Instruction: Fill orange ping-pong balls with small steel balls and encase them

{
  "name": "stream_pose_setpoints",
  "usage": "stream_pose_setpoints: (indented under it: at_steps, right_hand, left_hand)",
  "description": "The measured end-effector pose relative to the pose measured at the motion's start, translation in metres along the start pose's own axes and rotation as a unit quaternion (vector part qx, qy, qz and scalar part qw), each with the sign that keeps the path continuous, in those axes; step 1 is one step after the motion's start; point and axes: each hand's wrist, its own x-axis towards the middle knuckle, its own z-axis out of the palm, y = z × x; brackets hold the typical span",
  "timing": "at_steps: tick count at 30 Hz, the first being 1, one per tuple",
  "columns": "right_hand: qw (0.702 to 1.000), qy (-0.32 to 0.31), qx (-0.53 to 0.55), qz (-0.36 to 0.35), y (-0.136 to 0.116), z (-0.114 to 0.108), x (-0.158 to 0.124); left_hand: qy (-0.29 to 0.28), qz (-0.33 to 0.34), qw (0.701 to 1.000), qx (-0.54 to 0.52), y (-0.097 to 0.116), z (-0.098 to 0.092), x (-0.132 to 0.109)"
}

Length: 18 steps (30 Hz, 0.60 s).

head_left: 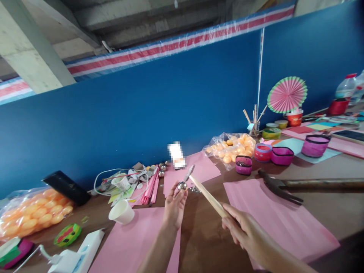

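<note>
My left hand (174, 207) is raised over the table, its fingertips closed around a small, shiny, mirror-like silver ball (182, 185). My right hand (240, 228) grips a pale wooden stick (209, 195) that slants up and left, its far end close to the ball. A thin grey, blade-like sliver (189, 173) shows between ball and stick tip; I cannot tell what it is or whether it touches either. Below and behind the stick, small shiny bits (195, 189) lie on the table. Several more silver balls (161, 173) sit by the blue partition.
Pink sheets (278, 216) cover parts of the brown table. A hammer (287, 186) lies at right, near small pink containers (281, 156). Bags of orange balls (36, 212) (231, 146) stand on both sides. A white cup (121, 212) and power strip (88, 250) are at left.
</note>
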Motion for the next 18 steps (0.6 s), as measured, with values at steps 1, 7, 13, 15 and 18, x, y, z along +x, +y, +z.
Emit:
stream_pose_setpoints:
  at_steps: [1,7,13,15,18]
  right_hand:
    - [1.000,-0.001,-0.004,-0.004,-0.002,-0.001,0.000]
    - [0.998,0.004,-0.060,-0.027,-0.011,-0.006,-0.005]
    - [0.998,-0.005,-0.059,-0.028,-0.015,-0.006,-0.005]
    - [0.998,-0.005,-0.060,-0.033,-0.016,-0.006,-0.005]
    - [0.995,-0.023,-0.082,-0.047,-0.017,-0.007,-0.005]
  left_hand:
    - [0.003,0.008,1.000,0.019,-0.001,-0.001,0.000]
    - [0.036,0.049,0.987,0.150,-0.010,-0.011,0.003]
    - [0.042,0.096,0.964,0.244,-0.005,-0.007,0.004]
    - [0.051,0.106,0.960,0.255,-0.004,-0.006,0.004]
    - [0.051,0.108,0.955,0.271,-0.002,-0.007,0.004]
